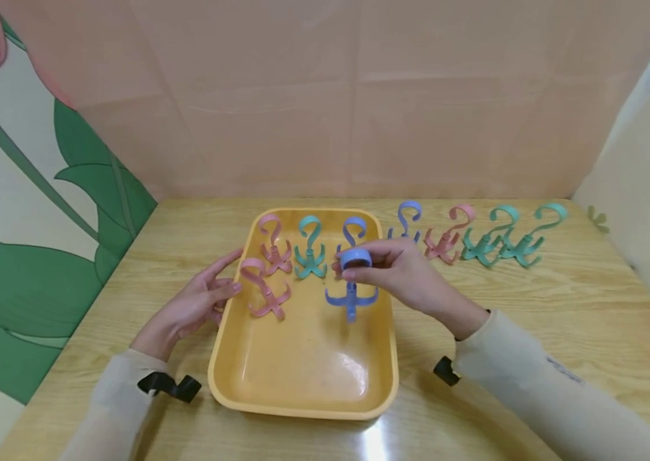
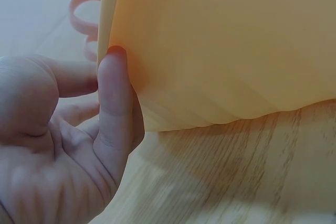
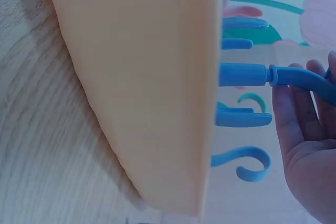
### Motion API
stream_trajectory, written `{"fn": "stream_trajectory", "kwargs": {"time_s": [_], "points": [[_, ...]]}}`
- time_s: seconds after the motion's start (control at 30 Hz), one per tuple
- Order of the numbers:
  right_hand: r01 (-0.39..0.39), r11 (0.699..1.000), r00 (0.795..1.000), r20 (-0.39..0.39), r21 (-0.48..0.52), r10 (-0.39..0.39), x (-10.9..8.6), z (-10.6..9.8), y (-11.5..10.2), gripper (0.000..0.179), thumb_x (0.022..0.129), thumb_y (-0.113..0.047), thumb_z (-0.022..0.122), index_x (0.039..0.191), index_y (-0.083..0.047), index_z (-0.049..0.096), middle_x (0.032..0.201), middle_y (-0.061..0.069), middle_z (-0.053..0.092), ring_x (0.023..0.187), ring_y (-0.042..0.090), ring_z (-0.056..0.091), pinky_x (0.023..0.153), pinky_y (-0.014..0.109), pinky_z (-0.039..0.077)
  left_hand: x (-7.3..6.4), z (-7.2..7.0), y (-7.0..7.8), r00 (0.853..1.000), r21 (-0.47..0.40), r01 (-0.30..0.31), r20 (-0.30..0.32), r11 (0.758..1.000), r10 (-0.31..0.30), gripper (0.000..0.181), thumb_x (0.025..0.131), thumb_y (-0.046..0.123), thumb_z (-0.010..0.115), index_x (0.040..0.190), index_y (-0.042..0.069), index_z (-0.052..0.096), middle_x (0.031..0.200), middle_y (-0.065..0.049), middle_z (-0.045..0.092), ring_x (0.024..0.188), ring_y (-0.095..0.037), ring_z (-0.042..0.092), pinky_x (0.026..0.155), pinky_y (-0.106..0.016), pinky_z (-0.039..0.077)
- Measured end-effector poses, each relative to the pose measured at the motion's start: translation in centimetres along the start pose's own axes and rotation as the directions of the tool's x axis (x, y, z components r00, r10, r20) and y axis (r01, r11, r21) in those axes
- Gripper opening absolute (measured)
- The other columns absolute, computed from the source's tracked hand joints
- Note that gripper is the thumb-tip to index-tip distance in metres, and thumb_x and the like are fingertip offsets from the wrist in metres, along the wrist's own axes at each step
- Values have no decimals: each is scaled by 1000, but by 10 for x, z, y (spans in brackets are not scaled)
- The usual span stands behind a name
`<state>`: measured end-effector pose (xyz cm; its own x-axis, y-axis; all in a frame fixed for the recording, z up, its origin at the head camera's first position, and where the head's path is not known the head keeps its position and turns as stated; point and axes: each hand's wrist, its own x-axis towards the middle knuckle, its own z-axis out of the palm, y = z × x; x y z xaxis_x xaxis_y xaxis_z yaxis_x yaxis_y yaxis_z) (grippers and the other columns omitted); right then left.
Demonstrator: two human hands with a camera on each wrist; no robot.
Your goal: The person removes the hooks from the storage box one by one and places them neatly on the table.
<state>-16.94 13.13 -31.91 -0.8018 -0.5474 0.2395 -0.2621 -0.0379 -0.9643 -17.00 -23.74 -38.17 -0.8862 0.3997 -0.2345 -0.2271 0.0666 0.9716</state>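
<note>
My right hand (image 1: 408,272) grips a blue multi-prong hanging hook (image 1: 351,299) by its curved top. Its prongs point down over the right part of a yellow tray (image 1: 301,384); in the right wrist view the hook's stem (image 3: 244,74) shows past the tray wall. With thumb and fingers my left hand (image 1: 195,304) holds the tray's left rim, fingers against the outer wall (image 2: 210,51). Inside the tray lie a pink hook (image 1: 269,301) near the left hand, another pink hook (image 1: 275,256), a green hook (image 1: 310,259) and a second blue hook (image 1: 353,225), partly hidden behind the right hand.
To the right of the tray, on the wooden table (image 1: 532,320), lie a blue hook (image 1: 409,214), a pink hook (image 1: 444,243) and two green hooks (image 1: 483,246). A pinkish sheet (image 1: 301,102) stands behind the table, with patterned panels on both sides.
</note>
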Motion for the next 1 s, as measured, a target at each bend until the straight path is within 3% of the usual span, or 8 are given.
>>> {"fn": "stream_trajectory", "kwargs": {"time_s": [0.4, 0.73, 1.0], "points": [[70, 992, 996, -49, -108, -75, -18, -20, -17, 22, 91, 2, 71, 113, 2, 72, 108, 17, 73, 103, 31, 70, 86, 40, 59, 0, -1, 0, 1000, -6, 1, 5, 1000, -1, 70, 106, 11, 51, 163, 24, 13, 118, -28, 61, 84, -31, 73, 61, -43, 62], [117, 988, 987, -95, -100, -127, -40, -44, -20, 25, 91, 10, 67, 115, 15, 66, 107, 18, 73, 102, 26, 71, 86, 36, 58, 0, -1, -2, 1000, 7, 8, 5, 1000, -8, 70, 106, 14, 52, 163, 25, 13, 122, -30, 60, 86, -32, 73, 62, -43, 62], [112, 992, 981, -150, -66, -120, -61, -66, -17, 22, 92, 13, 63, 115, 14, 65, 108, 22, 72, 103, 27, 71, 89, 37, 55, 0, -2, -2, 1000, 11, 4, 10, 1000, -5, 70, 106, 14, 52, 163, 26, 13, 124, -31, 59, 86, -32, 73, 62, -44, 62]]}}
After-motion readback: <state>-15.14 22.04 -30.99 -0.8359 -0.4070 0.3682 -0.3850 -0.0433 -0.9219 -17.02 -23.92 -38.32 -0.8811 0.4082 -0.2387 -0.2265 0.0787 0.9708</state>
